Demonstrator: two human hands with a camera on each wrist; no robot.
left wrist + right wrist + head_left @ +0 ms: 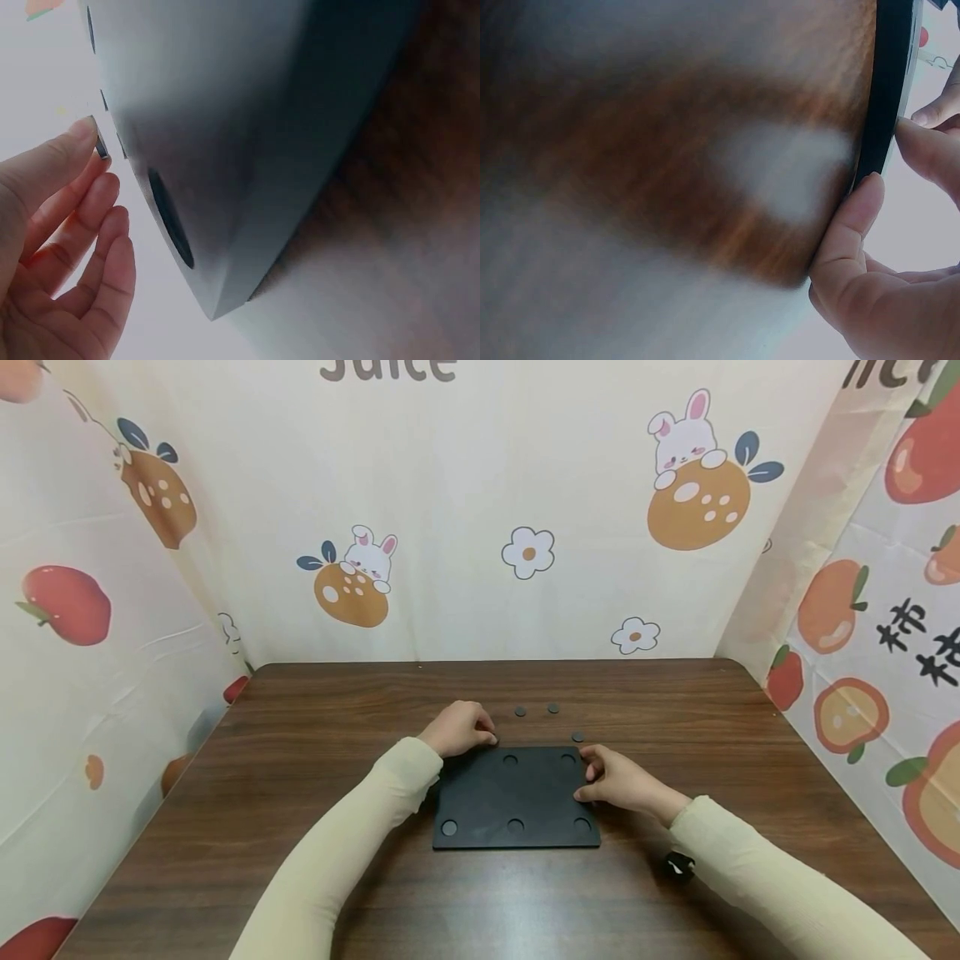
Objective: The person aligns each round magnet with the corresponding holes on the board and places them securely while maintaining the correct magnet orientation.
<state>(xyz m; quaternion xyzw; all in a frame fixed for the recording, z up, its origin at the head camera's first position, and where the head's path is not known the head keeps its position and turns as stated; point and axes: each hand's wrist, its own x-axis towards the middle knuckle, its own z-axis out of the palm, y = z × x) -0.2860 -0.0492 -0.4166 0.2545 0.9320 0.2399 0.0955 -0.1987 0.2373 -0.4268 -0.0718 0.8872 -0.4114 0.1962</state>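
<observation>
- The left hand (459, 729) pinches a disc (103, 147) between thumb and finger; its other fingers curl free in the left wrist view.
- The relation that seems to count is disc to board (480, 793): in the left wrist view the disc sits just left of the board's outline, a bright gap between them. In the head view that fingertip pinch is at the board's upper edge, left of its middle.
- The left hand is the nearer one to the disc, holding it; the right hand (626, 785) grips the board's right edge, lower right of the pinch.
- The board lies flat on the surface (360, 877), below centre in the frame, long axis running left to right, its round recesses (515, 826) facing up.
- The disc, being round, has no long axis; it shows almost edge-on, slanting down and slightly right, roughly parallel to the board's face.
- Three loose discs (553, 708) lie above the board in the head view; the lowest is just above the right hand.
</observation>
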